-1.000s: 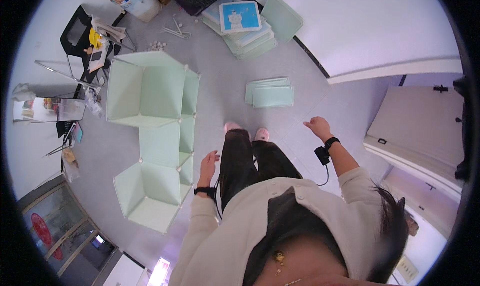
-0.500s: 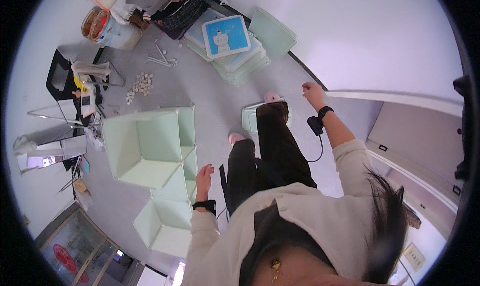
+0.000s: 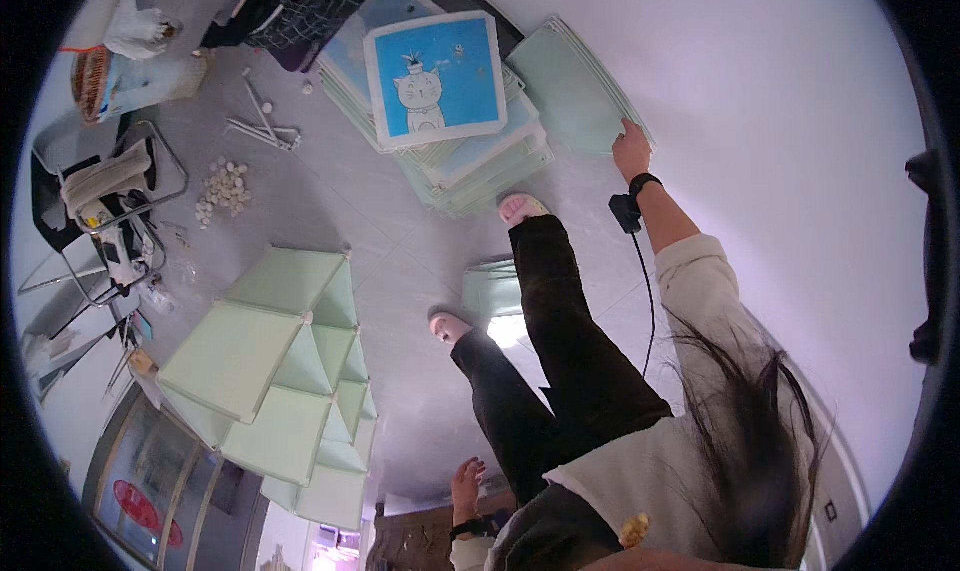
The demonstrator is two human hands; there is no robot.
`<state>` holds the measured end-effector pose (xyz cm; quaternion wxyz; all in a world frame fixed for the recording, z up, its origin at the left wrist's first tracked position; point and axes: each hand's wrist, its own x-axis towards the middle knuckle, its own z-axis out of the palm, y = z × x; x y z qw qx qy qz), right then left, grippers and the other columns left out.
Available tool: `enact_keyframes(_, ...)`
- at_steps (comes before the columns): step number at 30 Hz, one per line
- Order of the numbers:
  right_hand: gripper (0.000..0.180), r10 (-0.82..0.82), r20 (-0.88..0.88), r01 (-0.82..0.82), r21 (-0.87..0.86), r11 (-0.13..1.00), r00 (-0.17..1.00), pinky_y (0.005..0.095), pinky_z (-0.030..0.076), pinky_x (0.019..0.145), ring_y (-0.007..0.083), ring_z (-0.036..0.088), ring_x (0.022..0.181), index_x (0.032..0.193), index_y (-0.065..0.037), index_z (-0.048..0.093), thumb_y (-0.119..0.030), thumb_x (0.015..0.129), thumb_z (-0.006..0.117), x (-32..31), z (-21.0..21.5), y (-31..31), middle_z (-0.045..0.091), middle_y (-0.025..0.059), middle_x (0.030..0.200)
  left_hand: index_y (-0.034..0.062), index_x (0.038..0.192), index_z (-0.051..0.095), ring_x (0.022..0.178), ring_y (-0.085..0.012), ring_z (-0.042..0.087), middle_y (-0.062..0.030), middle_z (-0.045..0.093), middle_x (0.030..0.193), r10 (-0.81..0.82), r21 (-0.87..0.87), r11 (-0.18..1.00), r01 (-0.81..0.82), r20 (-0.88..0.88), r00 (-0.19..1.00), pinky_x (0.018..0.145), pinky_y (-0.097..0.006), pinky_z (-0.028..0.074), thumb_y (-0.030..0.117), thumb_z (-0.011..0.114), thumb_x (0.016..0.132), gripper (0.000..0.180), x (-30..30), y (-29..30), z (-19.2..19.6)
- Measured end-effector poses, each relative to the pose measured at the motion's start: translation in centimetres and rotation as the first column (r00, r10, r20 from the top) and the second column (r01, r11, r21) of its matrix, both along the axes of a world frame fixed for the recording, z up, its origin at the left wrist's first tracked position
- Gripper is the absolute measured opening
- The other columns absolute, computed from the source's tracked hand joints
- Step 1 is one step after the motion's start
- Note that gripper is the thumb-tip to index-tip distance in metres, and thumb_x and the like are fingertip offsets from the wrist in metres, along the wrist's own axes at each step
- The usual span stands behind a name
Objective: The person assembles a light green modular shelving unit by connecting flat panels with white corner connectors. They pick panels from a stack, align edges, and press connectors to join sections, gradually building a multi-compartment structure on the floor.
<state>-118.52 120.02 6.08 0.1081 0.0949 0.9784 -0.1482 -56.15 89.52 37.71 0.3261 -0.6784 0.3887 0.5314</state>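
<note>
A person's right hand [image 3: 631, 148] reaches forward, fingers resting on the edge of a pale green panel [image 3: 570, 86] leaning against the white wall; whether it grips is unclear. Just left of that hand lies a stack of panels [image 3: 470, 166] topped by a blue cat picture [image 3: 436, 76]. The left hand [image 3: 466, 483] hangs open and empty, near green cube shelves [image 3: 280, 371].

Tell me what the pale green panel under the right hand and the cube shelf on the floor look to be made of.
Pale green panel: likely matte plastic sheet, thin, flat, evenly tinted; right hand touches its edge. Cube shelf: apparently the same pale green panels, slightly translucent, joined at the corners.
</note>
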Motion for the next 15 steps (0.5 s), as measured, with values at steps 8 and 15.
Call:
enact_keyframes(8,0.038,0.024,-0.094,-0.019,0.05,0.999,0.995,0.0455,0.047,0.084,0.0367,0.051,0.104,0.116,-0.003,0.051,-0.004,0.079,0.051,-0.5,-0.9,-0.6,0.052,0.0175,0.112,-0.0001,0.122,0.052,0.096,-0.0182,0.061,-0.0101,0.063,0.105,0.127,-0.128,0.983,-0.133,-0.056,0.99,0.08,-0.028,0.047,0.027,0.051,0.094,0.038,-11.0,-0.2,-0.5)
enact_keyframes(15,0.031,-0.038,0.066,0.027,0.162,0.986,0.997,0.0461,0.048,0.08,0.0352,0.052,0.102,0.111,-0.008,0.055,-0.012,0.08,0.054,-1.2,-0.3,-1.1,0.058,0.0135,0.102,0.0002,0.12,0.053,0.097,-0.0173,0.06,-0.0095,0.063,0.106,0.059,-0.132,0.989,-0.069,-0.079,0.995,0.085,-0.028,0.044,0.028,0.052,0.094,0.038,-14.2,-0.1,-0.9)
